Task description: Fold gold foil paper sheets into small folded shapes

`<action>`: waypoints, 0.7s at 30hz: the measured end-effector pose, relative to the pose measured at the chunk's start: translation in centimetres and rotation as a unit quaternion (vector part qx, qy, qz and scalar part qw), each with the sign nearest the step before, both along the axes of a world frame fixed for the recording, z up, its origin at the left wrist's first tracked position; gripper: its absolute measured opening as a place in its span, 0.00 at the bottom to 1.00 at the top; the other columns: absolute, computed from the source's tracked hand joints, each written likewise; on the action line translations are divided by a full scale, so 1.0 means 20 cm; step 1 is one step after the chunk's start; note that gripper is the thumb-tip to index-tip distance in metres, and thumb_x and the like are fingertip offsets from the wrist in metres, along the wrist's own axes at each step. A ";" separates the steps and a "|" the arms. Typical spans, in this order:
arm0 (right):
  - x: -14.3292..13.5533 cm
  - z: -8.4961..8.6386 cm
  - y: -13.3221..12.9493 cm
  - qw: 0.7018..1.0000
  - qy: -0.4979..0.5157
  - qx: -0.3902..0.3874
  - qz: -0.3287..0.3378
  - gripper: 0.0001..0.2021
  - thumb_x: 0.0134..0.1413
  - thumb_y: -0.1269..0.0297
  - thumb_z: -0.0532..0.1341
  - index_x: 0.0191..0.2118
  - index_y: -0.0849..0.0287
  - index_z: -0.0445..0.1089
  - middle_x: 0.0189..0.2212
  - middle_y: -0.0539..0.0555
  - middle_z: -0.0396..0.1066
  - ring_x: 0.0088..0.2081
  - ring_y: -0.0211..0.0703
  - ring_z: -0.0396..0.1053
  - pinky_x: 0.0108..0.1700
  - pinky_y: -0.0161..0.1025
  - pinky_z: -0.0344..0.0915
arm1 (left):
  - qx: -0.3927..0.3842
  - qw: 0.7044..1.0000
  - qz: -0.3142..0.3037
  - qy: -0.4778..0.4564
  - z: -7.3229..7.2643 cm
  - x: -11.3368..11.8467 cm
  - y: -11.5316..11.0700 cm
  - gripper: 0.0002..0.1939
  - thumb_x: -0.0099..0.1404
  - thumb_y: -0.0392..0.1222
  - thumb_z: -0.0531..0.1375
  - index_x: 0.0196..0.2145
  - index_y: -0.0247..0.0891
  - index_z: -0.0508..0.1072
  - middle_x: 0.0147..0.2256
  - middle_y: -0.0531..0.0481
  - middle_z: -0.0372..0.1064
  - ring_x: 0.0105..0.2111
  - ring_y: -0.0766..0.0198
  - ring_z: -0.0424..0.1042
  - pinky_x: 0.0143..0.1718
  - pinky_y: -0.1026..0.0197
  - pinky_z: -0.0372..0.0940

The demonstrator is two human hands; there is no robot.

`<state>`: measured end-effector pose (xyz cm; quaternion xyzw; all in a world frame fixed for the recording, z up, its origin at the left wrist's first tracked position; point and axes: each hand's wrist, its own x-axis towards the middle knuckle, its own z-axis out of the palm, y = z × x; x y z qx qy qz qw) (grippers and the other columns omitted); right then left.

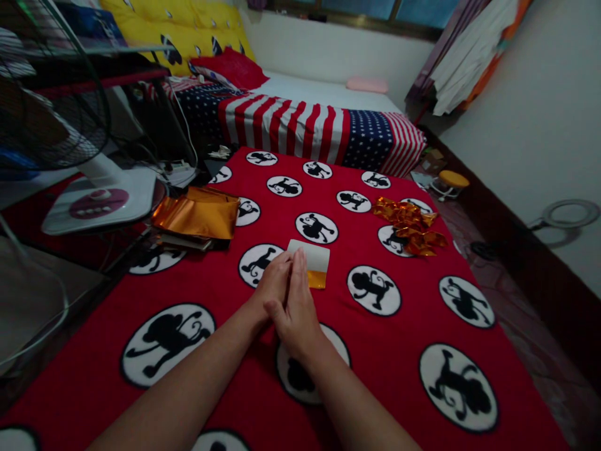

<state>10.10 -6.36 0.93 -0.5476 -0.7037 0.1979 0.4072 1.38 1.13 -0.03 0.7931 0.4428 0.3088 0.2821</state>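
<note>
My left hand [275, 282] and my right hand [300, 310] meet over a small sheet of gold foil paper [313, 255]. Its pale backing faces up, and a gold strip shows along the near edge. The right fingers are stretched out straight and close together at the sheet's left side, with the thumb apart and reaching toward the left hand. My left fingers lie against the right ones, their ends partly hidden. On the left rests a stack of larger gold foil sheets [200, 213]. Several crumpled or folded gold foil pieces [406, 219] lie at the right.
A red blanket [404, 388] with monkey circles spreads beneath everything. To the left stands a white-based fan [106, 194] with cords nearby. Behind is a bed with a flag-patterned cover [291, 125]. A yellow-topped stool [453, 180] stands along the right wall.
</note>
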 end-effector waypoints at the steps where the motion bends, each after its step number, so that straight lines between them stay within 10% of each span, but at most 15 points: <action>1: -0.03 -0.01 0.02 1.000 -0.003 -0.002 -0.006 0.46 0.60 0.43 0.52 0.69 0.68 0.28 0.69 0.67 0.32 0.70 0.55 0.31 0.67 0.57 0.43 | -0.002 1.000 -0.001 -0.004 0.00 0.00 0.00 0.12 0.65 0.35 0.52 0.38 0.36 0.75 0.37 0.44 0.70 0.37 0.59 0.69 0.41 0.58 0.65; 21: 0.15 -0.09 0.07 0.982 0.167 -0.072 -0.047 0.43 0.61 0.38 0.45 0.69 0.68 0.37 0.68 0.67 0.41 0.68 0.49 0.45 0.65 0.49 0.48 | -0.052 0.992 0.101 0.059 0.02 -0.18 0.10 0.08 0.52 0.39 0.65 0.33 0.38 0.74 0.29 0.52 0.71 0.28 0.65 0.67 0.30 0.64 0.59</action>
